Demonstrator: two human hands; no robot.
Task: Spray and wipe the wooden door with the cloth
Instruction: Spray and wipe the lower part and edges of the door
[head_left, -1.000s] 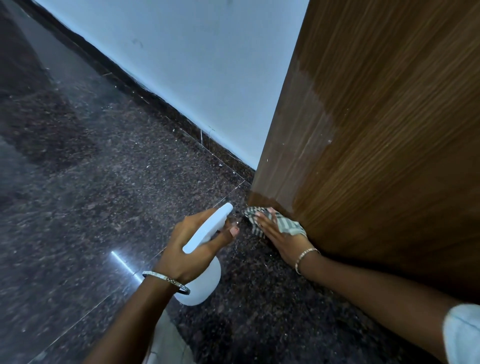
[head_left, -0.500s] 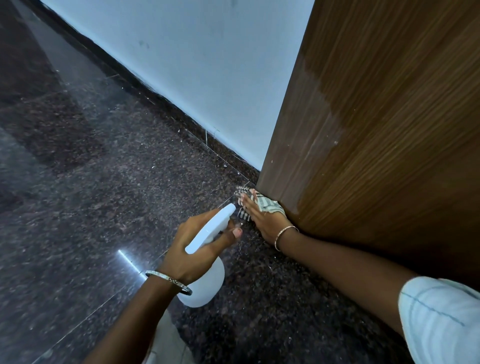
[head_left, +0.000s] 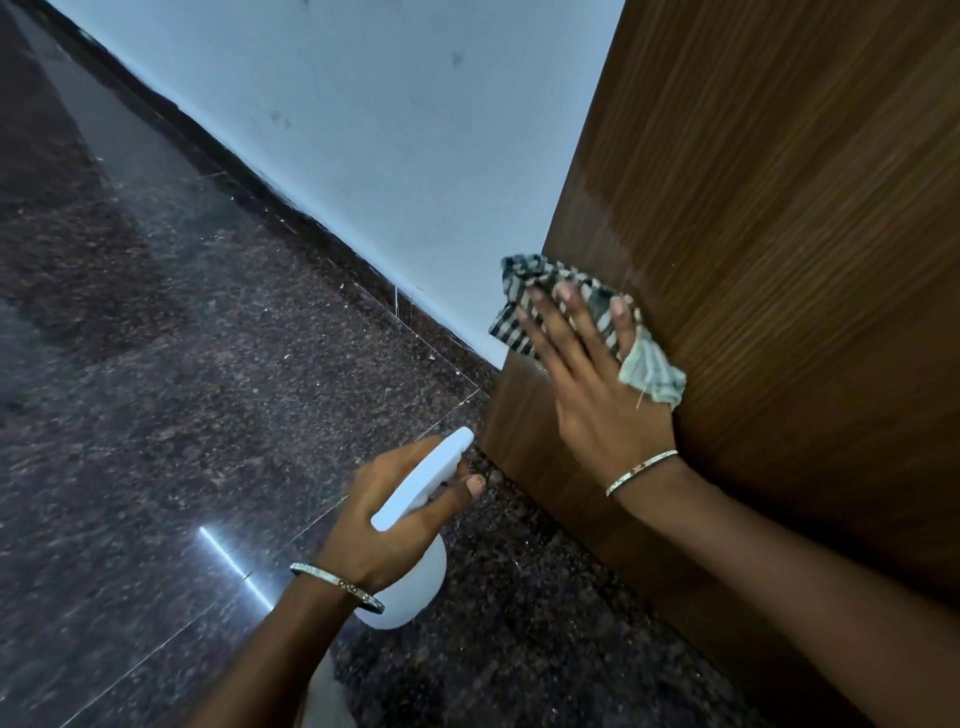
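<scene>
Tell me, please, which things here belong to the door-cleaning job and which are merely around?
Job: wooden door; checked cloth, pressed on the door by the right hand; white spray bottle, gripped by the left hand.
Merely around: dark stone floor; white wall.

One wide-angle camera, worn on the head, looks forward and down at a tilt. It sits close to the lower corner of the wooden door (head_left: 779, 249), which fills the right half, with the floor (head_left: 156, 426) and wall (head_left: 395, 130) at left.
</scene>
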